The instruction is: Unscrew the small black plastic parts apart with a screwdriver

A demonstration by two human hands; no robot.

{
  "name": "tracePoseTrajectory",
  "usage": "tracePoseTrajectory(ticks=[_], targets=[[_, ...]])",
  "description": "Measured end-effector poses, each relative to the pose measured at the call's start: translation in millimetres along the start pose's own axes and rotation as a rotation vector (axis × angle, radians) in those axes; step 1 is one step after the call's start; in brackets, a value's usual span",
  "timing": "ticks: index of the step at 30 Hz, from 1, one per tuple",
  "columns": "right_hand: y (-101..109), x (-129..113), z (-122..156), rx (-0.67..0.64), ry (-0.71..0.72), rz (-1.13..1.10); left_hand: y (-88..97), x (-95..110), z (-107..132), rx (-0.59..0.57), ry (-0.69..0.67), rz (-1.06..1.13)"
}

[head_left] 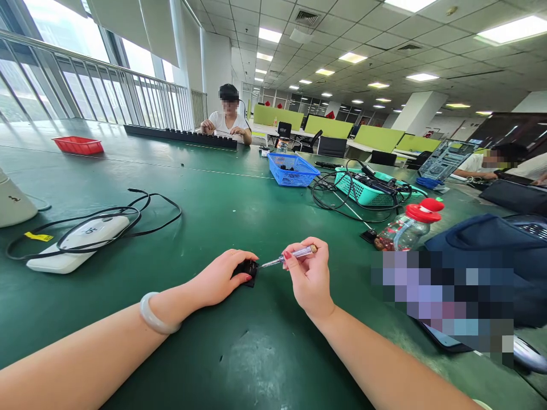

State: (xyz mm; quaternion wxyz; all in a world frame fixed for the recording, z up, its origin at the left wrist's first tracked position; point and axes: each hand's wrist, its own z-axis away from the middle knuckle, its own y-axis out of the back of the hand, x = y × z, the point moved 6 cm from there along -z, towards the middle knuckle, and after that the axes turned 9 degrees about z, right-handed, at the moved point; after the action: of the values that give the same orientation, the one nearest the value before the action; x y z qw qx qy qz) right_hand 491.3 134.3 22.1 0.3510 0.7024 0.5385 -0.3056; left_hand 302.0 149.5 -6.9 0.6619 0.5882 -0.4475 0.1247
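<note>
This is an open-plan office floor used as an electronics workshop. A long workbench covered in a green mat runs beneath a tiled ceiling with panel lights, and green desk dividers and office chairs stand behind it. Plastic baskets, tangled cables, a screwdriver set to a little black part, and other people seated at the bench show hands-on assembly work.

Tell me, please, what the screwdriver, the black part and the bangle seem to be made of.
The screwdriver: clear, see-through plastic handle, bright metal shaft. The black part: matte, probably plastic, half under the left hand. The bangle: pale, glossy; perhaps jade or glass.
</note>
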Motion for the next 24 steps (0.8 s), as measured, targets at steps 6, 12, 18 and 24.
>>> tracePoseTrajectory(ticks=[6,12,18,24], targets=[[0.1,2.3,-0.5,0.005,-0.04,-0.028,-0.3,0.8,0.5,-0.001,-0.016,-0.007],[1.7,3.6,-1.8,0.037,-0.091,-0.032,-0.2,1.5,-0.1,0.001,-0.012,-0.009],[2.7,6.8,-4.9,0.039,-0.188,-0.055,-0.1,1.0,-0.2,-0.007,0.015,-0.008],[3.5,20.5,-8.4,0.065,-0.339,-0.116,1.3,3.8,-0.6,0.017,0.021,-0.016]])
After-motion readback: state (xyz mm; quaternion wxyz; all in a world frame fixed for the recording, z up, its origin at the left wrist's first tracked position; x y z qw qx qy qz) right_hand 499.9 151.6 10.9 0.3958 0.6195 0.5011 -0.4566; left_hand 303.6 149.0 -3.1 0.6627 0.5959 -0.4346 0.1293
